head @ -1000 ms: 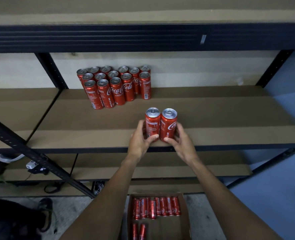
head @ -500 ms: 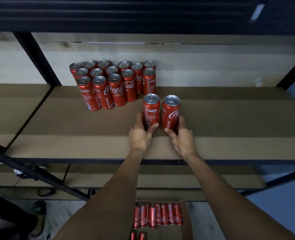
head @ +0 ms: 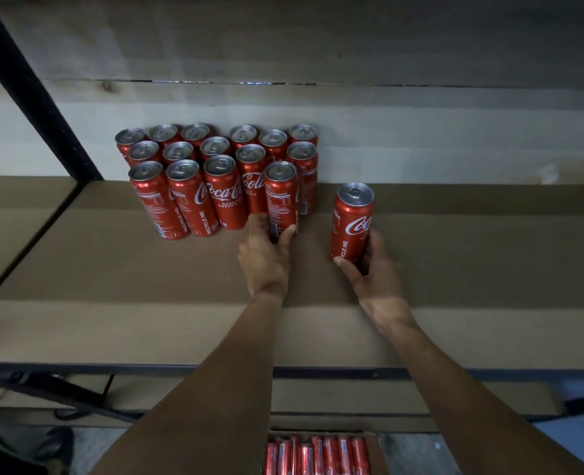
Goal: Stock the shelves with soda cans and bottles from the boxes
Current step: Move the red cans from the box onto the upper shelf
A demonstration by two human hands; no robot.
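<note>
1. We see a stockroom or a shop's back room: a wide brown fibreboard shelf [head: 455,275] hangs on a black steel upright [head: 33,90].
2. At the back of that shelf, red slim aluminium soda cans [head: 184,197] stand in tight rows against a pale bare wall [head: 420,132].
3. Below the shelf, an open brown cardboard box [head: 376,454] holds more such cans.
4. Left of the shelf runs a second matching board shelf [head: 13,228].

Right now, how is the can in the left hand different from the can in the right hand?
The left can, gripped by the left hand, stands against the stocked cans, in their front row; the right can, in the right hand, stands apart, alone. The left can shows small print to the camera; the right can shows the white logo and RECYCLE ME. Both are slim, red, silver-topped and upright, gripped low.
</note>
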